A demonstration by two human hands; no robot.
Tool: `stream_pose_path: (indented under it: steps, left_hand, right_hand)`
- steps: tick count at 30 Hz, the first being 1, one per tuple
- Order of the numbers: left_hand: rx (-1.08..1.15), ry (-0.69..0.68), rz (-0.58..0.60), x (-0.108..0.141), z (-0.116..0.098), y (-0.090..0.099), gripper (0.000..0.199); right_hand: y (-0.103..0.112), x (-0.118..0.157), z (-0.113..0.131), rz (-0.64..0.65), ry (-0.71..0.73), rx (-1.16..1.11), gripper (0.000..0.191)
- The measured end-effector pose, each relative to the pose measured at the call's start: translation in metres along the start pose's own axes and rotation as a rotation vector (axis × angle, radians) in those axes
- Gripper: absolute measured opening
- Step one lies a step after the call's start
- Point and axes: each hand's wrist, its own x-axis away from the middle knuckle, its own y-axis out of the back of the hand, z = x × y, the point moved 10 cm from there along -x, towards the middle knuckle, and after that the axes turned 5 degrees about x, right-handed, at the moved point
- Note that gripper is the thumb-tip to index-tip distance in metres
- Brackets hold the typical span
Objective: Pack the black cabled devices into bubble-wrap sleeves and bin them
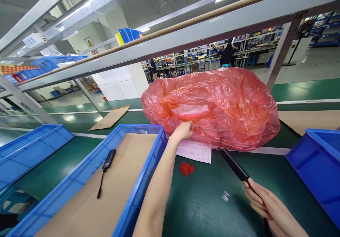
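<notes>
At a green workbench, my left hand [183, 130] pinches the lower edge of the red plastic bag [212, 106] at twelve o'clock while my right hand [268, 205] grips a slim black device [233, 164] at four o'clock; opening the bag likely calls for a firm pull.

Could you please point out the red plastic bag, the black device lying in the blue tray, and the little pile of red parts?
Red plastic bag [228, 106], head view, on its crinkled front.
Black device [109, 158], head view, on its flat body.
Pile of red parts [187, 168], head view, on the heap's middle.
</notes>
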Motion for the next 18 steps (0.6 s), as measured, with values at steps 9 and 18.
stream_pose_path:
  steps: [9, 18]
  left_hand:
    - [0.081, -0.037, -0.142, -0.002, -0.016, 0.025, 0.016]
    - [0.007, 0.116, -0.39, -0.05, -0.001, 0.052, 0.026]
  right_hand:
    - [0.0, -0.002, -0.005, 0.017, -0.02, -0.004, 0.064]
    - [0.006, -0.005, -0.011, 0.005, -0.027, 0.016, 0.059]
